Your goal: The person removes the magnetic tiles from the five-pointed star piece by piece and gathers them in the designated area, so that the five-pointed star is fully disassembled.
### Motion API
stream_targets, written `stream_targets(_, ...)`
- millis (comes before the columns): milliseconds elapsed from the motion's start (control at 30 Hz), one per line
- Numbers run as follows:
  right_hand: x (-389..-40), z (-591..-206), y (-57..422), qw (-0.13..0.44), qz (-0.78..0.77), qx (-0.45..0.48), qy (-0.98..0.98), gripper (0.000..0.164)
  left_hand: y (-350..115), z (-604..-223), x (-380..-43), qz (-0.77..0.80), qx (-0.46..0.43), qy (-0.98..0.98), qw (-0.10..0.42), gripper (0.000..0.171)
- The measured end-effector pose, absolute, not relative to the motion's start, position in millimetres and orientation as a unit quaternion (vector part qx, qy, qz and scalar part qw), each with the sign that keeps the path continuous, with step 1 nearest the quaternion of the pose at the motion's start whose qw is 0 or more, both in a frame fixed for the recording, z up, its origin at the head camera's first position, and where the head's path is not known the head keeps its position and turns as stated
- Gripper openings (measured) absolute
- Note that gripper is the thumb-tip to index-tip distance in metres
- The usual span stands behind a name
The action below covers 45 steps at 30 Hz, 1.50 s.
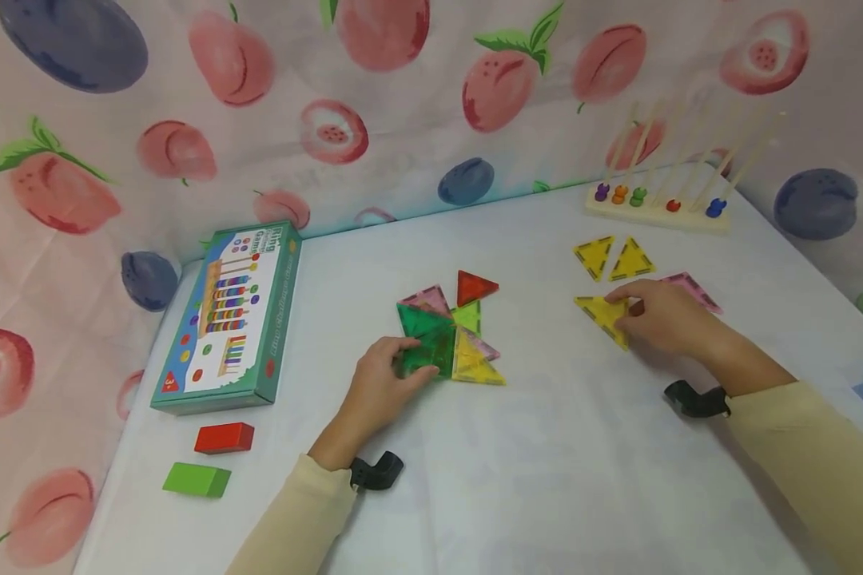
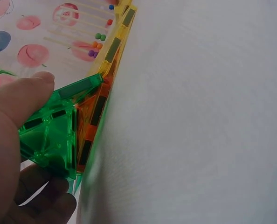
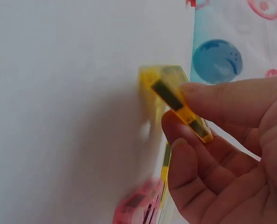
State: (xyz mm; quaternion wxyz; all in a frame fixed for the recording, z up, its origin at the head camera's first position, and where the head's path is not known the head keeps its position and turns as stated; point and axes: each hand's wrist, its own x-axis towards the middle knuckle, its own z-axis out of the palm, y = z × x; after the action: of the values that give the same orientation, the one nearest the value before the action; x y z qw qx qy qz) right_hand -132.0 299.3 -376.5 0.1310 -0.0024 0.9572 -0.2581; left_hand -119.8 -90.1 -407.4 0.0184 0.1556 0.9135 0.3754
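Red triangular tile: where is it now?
In the head view, the red triangular tile lies near the middle, just beyond the lime-green tile and right of the upper pink tile.

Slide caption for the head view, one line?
Left hand holds a green tile at a multicolored tile cluster; right hand pinches a yellow triangle; bead stand at back right.

Two blocks (image 1: pixel 224 438) lie before the box (image 1: pixel 233 319), left of the tile cluster (image 1: pixel 447 342).

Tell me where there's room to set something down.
Bare table lies between the sleeves, and between the green box and tile cluster. Crowded: that cluster by the left hand, and the yellow triangles by the right hand.
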Motion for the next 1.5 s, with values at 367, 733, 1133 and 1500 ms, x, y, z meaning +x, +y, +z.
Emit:
stream_targets(367, -144.1, -379.3, 300.0, 0.104, -0.243, -0.012, 0.964, 0.04, -95.3, -410.1, -117.2, 0.371, 0.143, 0.917, 0.032, 0.053)
stream_targets(733, -137.3, -348.5, 292.5, 0.052, -0.282, -0.012, 0.958, 0.054, -91.6, -405.6, -121.3, 0.373, 0.154, 0.914, 0.027, 0.05)
stream_targets(1133, -116.6, -365.8, 201.0, 0.195, -0.327, -0.205, 0.902, 0.049, -90.8, -406.3, -122.6, 0.371, 0.165, 0.913, 0.024, 0.051)
stream_targets(1500, -113.6, -380.8, 160.0, 0.229, -0.366, -0.226, 0.873, 0.043, -90.8, -405.1, -122.8, 0.367, 0.166, 0.915, 0.023, 0.049)
